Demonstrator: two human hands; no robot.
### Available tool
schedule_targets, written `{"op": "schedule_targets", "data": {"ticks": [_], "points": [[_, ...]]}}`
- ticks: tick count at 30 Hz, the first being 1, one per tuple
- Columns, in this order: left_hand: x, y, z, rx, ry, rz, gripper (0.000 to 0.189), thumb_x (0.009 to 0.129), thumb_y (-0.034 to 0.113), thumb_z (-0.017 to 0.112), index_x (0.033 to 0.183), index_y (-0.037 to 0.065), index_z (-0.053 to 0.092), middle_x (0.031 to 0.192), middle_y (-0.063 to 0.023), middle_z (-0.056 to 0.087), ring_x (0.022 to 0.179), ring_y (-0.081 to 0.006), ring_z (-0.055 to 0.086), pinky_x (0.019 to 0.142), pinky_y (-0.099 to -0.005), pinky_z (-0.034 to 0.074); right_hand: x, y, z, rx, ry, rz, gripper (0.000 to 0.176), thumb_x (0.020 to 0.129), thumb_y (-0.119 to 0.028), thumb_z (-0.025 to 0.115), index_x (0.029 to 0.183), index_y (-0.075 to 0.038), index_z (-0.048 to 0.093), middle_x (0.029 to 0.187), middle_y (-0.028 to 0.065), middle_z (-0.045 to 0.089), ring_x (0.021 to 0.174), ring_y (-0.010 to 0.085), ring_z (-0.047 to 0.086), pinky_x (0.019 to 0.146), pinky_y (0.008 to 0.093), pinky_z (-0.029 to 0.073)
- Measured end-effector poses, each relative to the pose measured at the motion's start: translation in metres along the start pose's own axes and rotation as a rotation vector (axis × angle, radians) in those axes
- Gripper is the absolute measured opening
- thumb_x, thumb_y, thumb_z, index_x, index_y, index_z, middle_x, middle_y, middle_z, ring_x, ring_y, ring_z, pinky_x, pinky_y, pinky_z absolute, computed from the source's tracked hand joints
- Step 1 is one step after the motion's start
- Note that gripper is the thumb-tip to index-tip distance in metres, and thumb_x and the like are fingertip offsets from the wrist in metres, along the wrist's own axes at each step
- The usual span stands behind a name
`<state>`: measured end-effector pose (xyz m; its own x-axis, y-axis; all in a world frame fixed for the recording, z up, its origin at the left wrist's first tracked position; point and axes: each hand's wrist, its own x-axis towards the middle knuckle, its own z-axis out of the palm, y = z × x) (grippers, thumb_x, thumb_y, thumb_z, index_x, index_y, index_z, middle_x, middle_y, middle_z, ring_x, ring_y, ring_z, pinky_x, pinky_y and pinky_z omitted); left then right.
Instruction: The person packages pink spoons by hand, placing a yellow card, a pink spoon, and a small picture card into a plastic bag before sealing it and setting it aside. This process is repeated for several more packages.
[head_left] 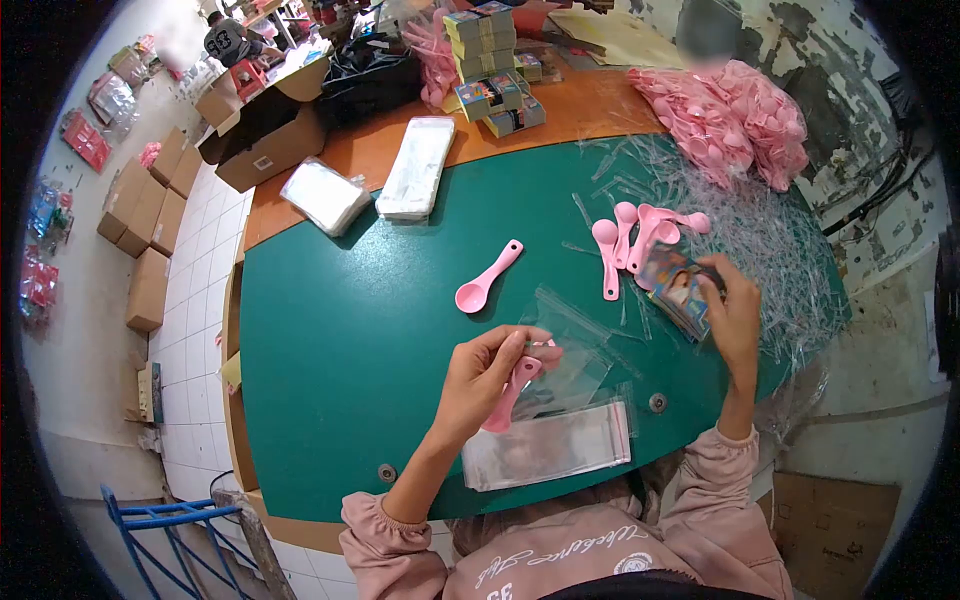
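My left hand (478, 378) is closed around a pink measuring spoon (512, 396), its handle end up near the fingertips. Clear plastic bags (575, 355) lie on the table beside and beneath that hand. Over the right side of the table, my right hand (738, 308) grips a small stack of colourful printed cards (678, 290) between thumb and fingers. Several pink spoons (630, 235) lie in a cluster just beyond the cards. One single pink spoon (489, 277) rests on the green table (340, 370), bowl toward the left. Close to my body lies a stack of clear bags (548, 446).
Loose clear plastic strips (780, 270) spread across the right side. Behind them sits a heap of bagged pink spoons (730, 120). Bundled card stacks (485, 45) and packs of bags (415, 170) stand farther back. A cardboard box (265, 140) is at the far left; another person sits beyond.
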<state>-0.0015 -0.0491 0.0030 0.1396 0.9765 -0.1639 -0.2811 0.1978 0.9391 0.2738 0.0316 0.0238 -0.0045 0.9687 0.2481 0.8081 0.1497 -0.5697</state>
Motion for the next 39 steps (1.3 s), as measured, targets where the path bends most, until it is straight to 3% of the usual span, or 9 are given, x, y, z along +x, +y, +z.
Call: {"op": "schedule_targets", "data": {"ticks": [4,11,22,25,27,30,34,37,39], "points": [[-0.001,0.001,0.004,-0.012,0.002,0.005,0.028,0.095,0.015,0.039,0.101,-0.005,0.057,0.089,-0.0099,0.064,0.079,-0.0124,0.061,0.070,-0.0232,0.049,-0.015,-0.063,-0.003,0.603,-0.235,-0.063,0.022,0.076,0.000,0.058,0.099,-0.001,0.059,0.084,0.0112,0.062,0.073,0.0158,0.062,0.065,0.0274,0.048],[-0.003,-0.002,-0.001,0.149,-0.031,0.066,0.028,0.093,0.017,0.043,0.101,-0.006,0.058,0.082,-0.0050,0.062,0.073,-0.0075,0.057,0.066,-0.0214,0.047,-0.010,-0.095,-0.009,0.316,-0.393,-0.553,0.020,0.076,-0.001,0.059,0.095,-0.004,0.061,0.083,0.0118,0.062,0.074,0.0260,0.061,0.063,0.0315,0.048],[-0.008,0.008,0.005,0.358,-0.146,-0.057,0.027,0.091,0.017,0.048,0.111,0.000,0.058,0.078,-0.0039,0.063,0.069,-0.0045,0.055,0.060,-0.0200,0.046,-0.018,-0.096,-0.006,0.316,-0.559,-0.488,0.019,0.074,-0.005,0.063,0.092,-0.004,0.061,0.079,0.0099,0.062,0.069,0.0234,0.060,0.059,0.0299,0.046],[-0.008,-0.003,0.008,0.206,-0.184,0.110,0.034,0.089,0.014,0.052,0.122,0.004,0.050,0.074,-0.0064,0.064,0.069,-0.0045,0.056,0.059,-0.0228,0.046,-0.025,-0.098,0.011,0.369,-0.637,-0.463,0.023,0.072,-0.007,0.065,0.094,-0.004,0.061,0.076,0.0090,0.062,0.065,0.0199,0.060,0.058,0.0275,0.046],[-0.005,-0.010,0.005,0.368,-0.134,0.175,0.055,0.086,0.015,0.055,0.135,0.010,0.032,0.071,-0.0124,0.064,0.062,-0.0105,0.059,0.055,-0.0270,0.046,-0.026,-0.095,0.021,0.375,-0.638,-0.469,0.024,0.072,-0.008,0.066,0.095,-0.004,0.061,0.076,0.0092,0.063,0.065,0.0200,0.060,0.058,0.0279,0.045],[-0.009,0.005,0.010,0.709,-0.063,0.104,0.067,0.085,0.016,0.058,0.139,0.012,0.019,0.067,-0.0162,0.061,0.054,-0.0199,0.059,0.054,-0.0294,0.044,-0.026,-0.088,0.028,0.370,-0.609,-0.577,0.017,0.075,-0.009,0.063,0.090,-0.002,0.059,0.079,0.0138,0.062,0.069,0.0282,0.060,0.062,0.0328,0.047],[-0.010,0.001,0.000,0.928,-0.114,0.162,0.067,0.083,0.019,0.059,0.138,0.013,0.021,0.062,-0.0177,0.058,0.049,-0.0265,0.056,0.053,-0.0300,0.042,-0.022,-0.083,0.025,0.479,-0.790,-0.346,0.012,0.073,-0.009,0.066,0.081,-0.001,0.060,0.066,0.0084,0.059,0.062,0.0184,0.058,0.058,0.0287,0.044],[-0.006,0.016,-0.024,0.699,-0.349,-0.025,0.067,0.082,0.017,0.062,0.136,0.011,0.024,0.068,-0.0148,0.062,0.053,-0.0196,0.058,0.053,-0.0288,0.043,-0.014,-0.076,0.023,0.513,-0.751,-0.156,0.014,0.072,-0.011,0.068,0.079,-0.001,0.061,0.063,0.0030,0.057,0.063,0.0114,0.055,0.057,0.0264,0.043],[-0.002,0.016,-0.040,0.437,-0.362,-0.004,0.074,0.077,0.006,0.064,0.137,0.009,0.022,0.097,-0.0089,0.063,0.072,-0.0127,0.060,0.060,-0.0244,0.047,-0.012,-0.068,0.026,0.487,-0.700,-0.064,0.016,0.072,-0.012,0.069,0.080,-0.001,0.061,0.064,0.0005,0.056,0.064,0.0085,0.053,0.058,0.0254,0.042]]}}
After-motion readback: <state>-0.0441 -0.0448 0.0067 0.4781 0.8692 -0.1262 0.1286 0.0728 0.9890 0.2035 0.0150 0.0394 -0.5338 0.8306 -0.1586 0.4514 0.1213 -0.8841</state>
